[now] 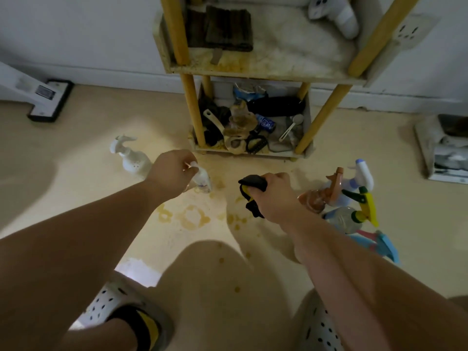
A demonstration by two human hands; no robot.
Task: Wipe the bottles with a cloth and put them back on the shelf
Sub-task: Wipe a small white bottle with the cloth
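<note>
Two sets of fingers matter here. The fingers of our left hand (174,171) are curled down and pinch the cap end of a small clear bottle (203,180), which hangs tilted low over the floor (76,198), in front of the shelf (253,69). We cannot tell whether its base touches the floor. The fingers of our right hand (274,196) are wrapped tight round a bunched black-and-yellow cloth (253,186), near the bottle but apart from it.

Just beyond the left hand a white spray bottle (131,159) stands on the floor. Beside the right wrist, toward the floor's right edge, a huddle of coloured spray bottles (352,198) waits. Yellowish stain rings (192,216) mark the floor between our arms. The shelf's middle board is stained too, with a folded dark rag (222,29) at its back left corner.

We judge the wiping of this bottle is about to begin. To do it well, we should keep the pinch high on the cap so the body stays free. We should loosen the cloth enough to wrap the body, then turn the bottle inside it. The base probably needs a pass as well, given the sticky-looking rings. After that we should set it on the shelf rather than back onto the stains.
</note>
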